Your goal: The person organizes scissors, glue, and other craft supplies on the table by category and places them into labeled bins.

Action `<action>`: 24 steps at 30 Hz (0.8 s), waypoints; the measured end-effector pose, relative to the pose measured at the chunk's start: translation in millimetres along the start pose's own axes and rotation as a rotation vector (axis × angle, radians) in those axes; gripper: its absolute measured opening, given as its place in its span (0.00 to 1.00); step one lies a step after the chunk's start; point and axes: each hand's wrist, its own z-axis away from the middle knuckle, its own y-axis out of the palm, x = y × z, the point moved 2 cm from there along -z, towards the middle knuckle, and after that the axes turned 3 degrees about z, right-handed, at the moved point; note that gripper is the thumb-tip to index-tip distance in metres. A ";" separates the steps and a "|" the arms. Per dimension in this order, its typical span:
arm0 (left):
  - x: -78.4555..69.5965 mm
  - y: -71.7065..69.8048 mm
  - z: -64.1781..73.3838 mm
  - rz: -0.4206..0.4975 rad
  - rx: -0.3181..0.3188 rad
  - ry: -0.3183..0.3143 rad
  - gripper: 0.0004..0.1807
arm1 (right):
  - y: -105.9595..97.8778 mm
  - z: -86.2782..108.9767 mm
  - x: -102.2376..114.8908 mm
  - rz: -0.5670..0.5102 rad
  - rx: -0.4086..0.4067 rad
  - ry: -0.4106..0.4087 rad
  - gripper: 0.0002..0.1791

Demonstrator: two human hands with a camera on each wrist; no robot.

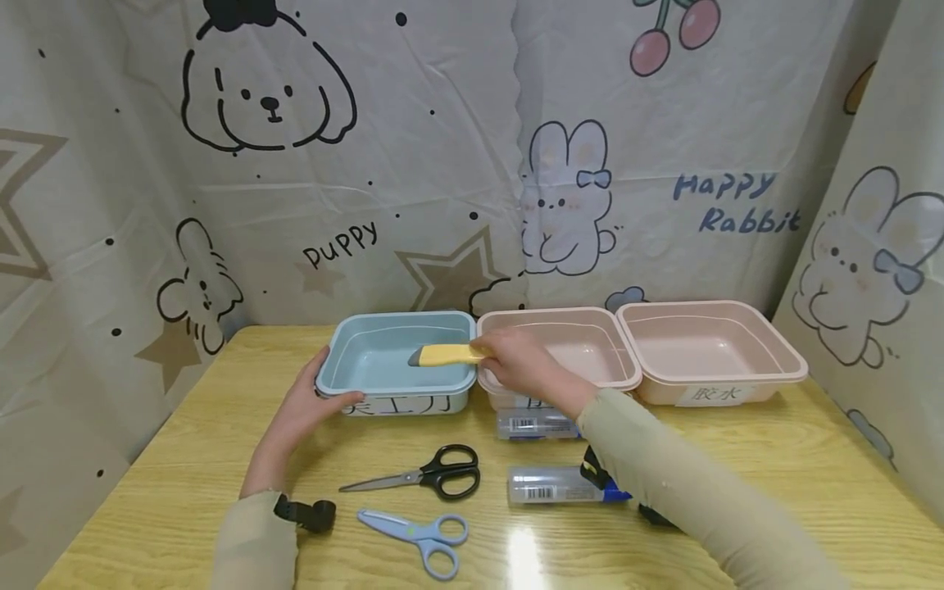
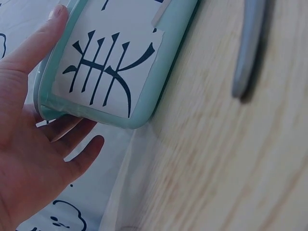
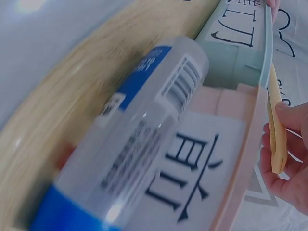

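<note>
My left hand [image 1: 298, 410] grips the left end of a light blue plastic box [image 1: 398, 392], thumb along the front rim and fingers round the side. In the left wrist view, part of the white label [image 2: 103, 72] with black characters shows on the box's front. From the right, my right hand [image 1: 519, 360] pinches a yellow utility knife [image 1: 446, 355] by its rear end. The knife's grey tip points left, over the inside of the blue box. In the right wrist view the thumb lies against the knife [image 3: 278, 134].
Two pink boxes, a middle one [image 1: 590, 369] and a right one [image 1: 737, 378], stand beside the blue box. In front lie black-handled scissors [image 1: 442, 474], light blue scissors [image 1: 420, 533] and two clear bottles with blue ends, a near one [image 1: 549, 485] and a farther one [image 1: 534, 424].
</note>
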 end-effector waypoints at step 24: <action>-1.2 0.8 0.3 0.018 -0.013 0.033 0.58 | 47.8 -49.3 28.4 -0.076 0.137 0.115 0.14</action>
